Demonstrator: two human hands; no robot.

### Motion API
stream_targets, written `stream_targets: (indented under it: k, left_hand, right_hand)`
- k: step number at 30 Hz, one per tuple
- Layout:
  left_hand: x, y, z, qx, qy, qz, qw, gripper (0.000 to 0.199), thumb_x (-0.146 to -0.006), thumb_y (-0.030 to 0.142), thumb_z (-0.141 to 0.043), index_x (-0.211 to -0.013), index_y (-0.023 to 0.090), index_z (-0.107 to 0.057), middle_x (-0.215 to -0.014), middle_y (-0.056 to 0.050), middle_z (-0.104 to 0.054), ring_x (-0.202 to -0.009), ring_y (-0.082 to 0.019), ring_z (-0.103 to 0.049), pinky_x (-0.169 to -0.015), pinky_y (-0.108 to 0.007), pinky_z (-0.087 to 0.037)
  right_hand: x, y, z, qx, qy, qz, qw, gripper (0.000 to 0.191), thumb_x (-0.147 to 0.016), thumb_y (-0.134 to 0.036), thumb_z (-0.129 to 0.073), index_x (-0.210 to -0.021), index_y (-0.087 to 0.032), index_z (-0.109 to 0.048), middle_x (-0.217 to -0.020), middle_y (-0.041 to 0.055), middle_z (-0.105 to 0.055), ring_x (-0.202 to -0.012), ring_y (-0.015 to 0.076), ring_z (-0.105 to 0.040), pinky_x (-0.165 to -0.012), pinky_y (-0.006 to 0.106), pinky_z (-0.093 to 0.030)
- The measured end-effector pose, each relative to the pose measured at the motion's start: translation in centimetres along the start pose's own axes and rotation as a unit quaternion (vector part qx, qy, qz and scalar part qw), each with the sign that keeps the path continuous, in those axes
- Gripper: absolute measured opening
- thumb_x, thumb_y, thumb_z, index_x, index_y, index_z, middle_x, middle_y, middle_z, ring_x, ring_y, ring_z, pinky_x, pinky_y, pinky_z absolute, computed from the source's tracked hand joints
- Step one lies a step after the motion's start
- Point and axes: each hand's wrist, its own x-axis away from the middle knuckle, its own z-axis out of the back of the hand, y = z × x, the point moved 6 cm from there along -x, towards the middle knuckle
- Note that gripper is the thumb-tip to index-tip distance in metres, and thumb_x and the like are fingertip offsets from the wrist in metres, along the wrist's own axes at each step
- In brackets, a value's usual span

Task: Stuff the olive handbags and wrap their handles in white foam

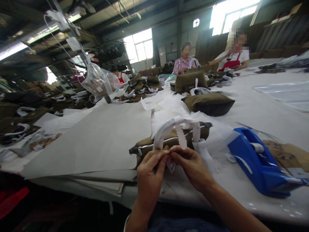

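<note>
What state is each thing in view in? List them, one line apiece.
Left hand: fingertips pinched together.
Right hand: fingertips pinched, meeting the left's; what they grip is too small to tell.
Near olive handbag: on the table.
Its zipper: looks closed.
Its handles: raised, wrapped in white.
Blue tape dispenser: roll fitted.
Olive handbag behind: lying on the table.
Fluorescent lamp: lit.

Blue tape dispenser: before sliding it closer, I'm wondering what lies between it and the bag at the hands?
In the head view, thin white sheeting lies between the blue tape dispenser and the bag.
</note>
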Motion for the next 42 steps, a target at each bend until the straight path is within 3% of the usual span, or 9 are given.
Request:
stream_targets:
  k: [4, 9, 14, 19, 29, 37, 42]
  left_hand:
    - [-0.1, 0.3, 0.3, -0.033, 0.015, -0.001, 0.999, 0.012, -0.092, 0.014, -0.070, -0.099, 0.023, -0.076, -0.096, 0.001, -0.075, -0.091, -0.011, -0.071, -0.085, -0.018, -0.054]
    - [0.1, 0.4, 0.6, -0.053, 0.015, 0.008, 0.998, 0.010, -0.092, 0.016, -0.070, -0.097, 0.023, -0.075, -0.094, 0.002, -0.074, -0.090, -0.011, -0.069, -0.085, -0.018, -0.053]
    - [0.1, 0.6, 0.7, -0.065, 0.013, 0.005, 0.998, 0.011, -0.092, 0.014, -0.069, -0.098, 0.022, -0.073, -0.095, 0.001, -0.073, -0.091, -0.011, -0.069, -0.086, -0.018, -0.052]
    - [0.1, 0.8, 0.5, -0.073, 0.010, -0.012, 0.997, 0.013, -0.090, 0.011, -0.068, -0.097, 0.021, -0.073, -0.093, 0.000, -0.073, -0.088, -0.013, -0.070, -0.083, -0.020, -0.054]
    - [0.2, 1.0, 0.6, -0.093, -0.002, -0.026, 0.995, 0.016, -0.089, 0.007, -0.068, -0.097, 0.020, -0.073, -0.093, -0.001, -0.073, -0.085, -0.014, -0.070, -0.081, -0.021, -0.055]
    - [0.0, 1.0, 0.7, -0.106, -0.010, -0.026, 0.994, 0.012, -0.090, 0.010, -0.069, -0.096, 0.020, -0.073, -0.093, -0.002, -0.073, -0.085, -0.015, -0.070, -0.081, -0.022, -0.056]
    - [0.1, 0.8, 0.5, -0.109, -0.014, -0.027, 0.994, 0.013, -0.091, 0.010, -0.068, -0.097, 0.021, -0.073, -0.093, -0.003, -0.073, -0.086, -0.016, -0.071, -0.082, -0.025, -0.057]
  right_hand:
    - [0.1, -0.8, -0.2, 0.046, 0.012, 0.056, 0.997, 0.016, -0.075, -0.034, -0.088, -0.082, -0.024, -0.078, -0.106, -0.0005, -0.074, -0.082, 0.0098, -0.067, -0.068, 0.016, -0.053]
    - [0.1, -1.3, -0.7, 0.081, -0.007, 0.073, 0.994, 0.016, -0.079, -0.034, -0.085, -0.087, -0.025, -0.076, -0.082, -0.0024, -0.074, -0.073, 0.0106, -0.068, -0.065, 0.017, -0.055]
    - [0.2, -1.9, -0.3, 0.159, 0.026, 0.117, 0.980, 0.016, -0.078, -0.034, -0.085, -0.086, -0.023, -0.075, -0.085, -0.0010, -0.075, -0.077, 0.0135, -0.071, -0.069, 0.019, -0.058]
    - [0.9, -2.5, 0.3, 0.261, 0.055, 0.200, 0.943, 0.011, -0.083, -0.030, -0.081, -0.092, -0.026, -0.077, -0.091, 0.0001, -0.079, -0.082, 0.0179, -0.075, -0.074, 0.024, -0.062]
    - [2.5, -4.6, -1.5, 0.447, 0.015, 0.387, 0.806, 0.024, -0.089, -0.011, -0.070, -0.103, -0.030, -0.075, -0.098, -0.0033, -0.080, -0.085, 0.0168, -0.077, -0.079, 0.025, -0.063]
    - [2.4, -4.6, -1.2, 0.449, 0.032, 0.375, 0.810, 0.020, -0.090, -0.015, -0.072, -0.104, -0.029, -0.073, -0.098, -0.0028, -0.080, -0.085, 0.0168, -0.077, -0.079, 0.025, -0.064]
    - [2.6, -4.8, -1.5, 0.472, 0.025, 0.396, 0.787, 0.018, -0.091, -0.014, -0.070, -0.102, -0.027, -0.073, -0.096, -0.0015, -0.080, -0.084, 0.0176, -0.077, -0.077, 0.025, -0.064]
